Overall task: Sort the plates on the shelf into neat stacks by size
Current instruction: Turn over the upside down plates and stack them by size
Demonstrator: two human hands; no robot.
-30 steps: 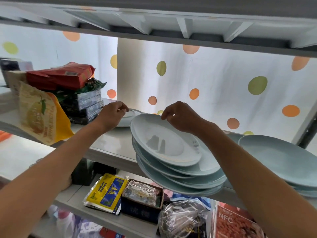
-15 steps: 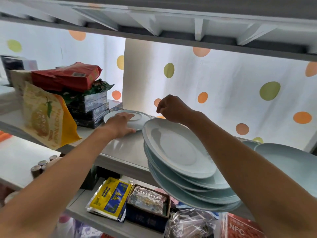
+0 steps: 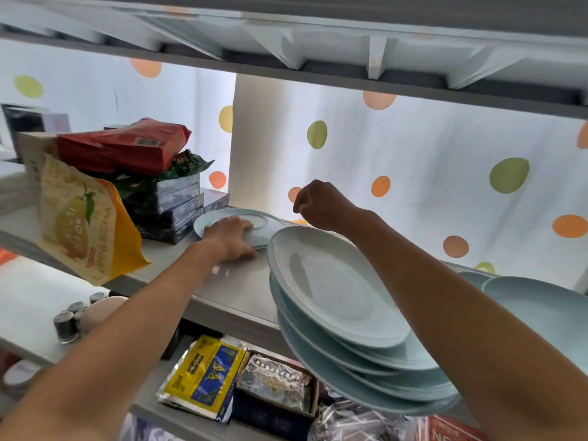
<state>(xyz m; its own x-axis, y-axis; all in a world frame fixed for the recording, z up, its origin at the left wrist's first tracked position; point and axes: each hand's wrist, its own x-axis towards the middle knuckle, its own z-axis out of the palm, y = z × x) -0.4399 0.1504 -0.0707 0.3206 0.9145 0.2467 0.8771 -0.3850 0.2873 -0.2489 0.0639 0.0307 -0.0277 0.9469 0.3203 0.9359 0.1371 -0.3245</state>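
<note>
Nearest, under the right forearm, a stack of large pale-blue plates (image 3: 337, 300) overhangs the front edge of the shelf (image 3: 235, 281); its layers sit stepped rather than flush, so I judge this pile only roughly gathered. Off to the outer side of that arm, another group of blue plates (image 3: 541, 307) lies partly out of frame (its tidiness cannot be judged).

Further in, the left hand (image 3: 230, 238) rests palm-down on the near rim of a small white plate (image 3: 254, 226), fingers spread flat over it rather than pinching. That plate lies alone just inboard of the fingertips, beside dark boxes (image 3: 168, 211).

Farthest, the right hand (image 3: 321, 205) hovers above the back rim of the large stack with fingers curled into a loose fist, holding nothing that I can see.

The sorting looks midway: sizes are mostly separated, but squaring the large stack and placing the small plate remain.
</note>
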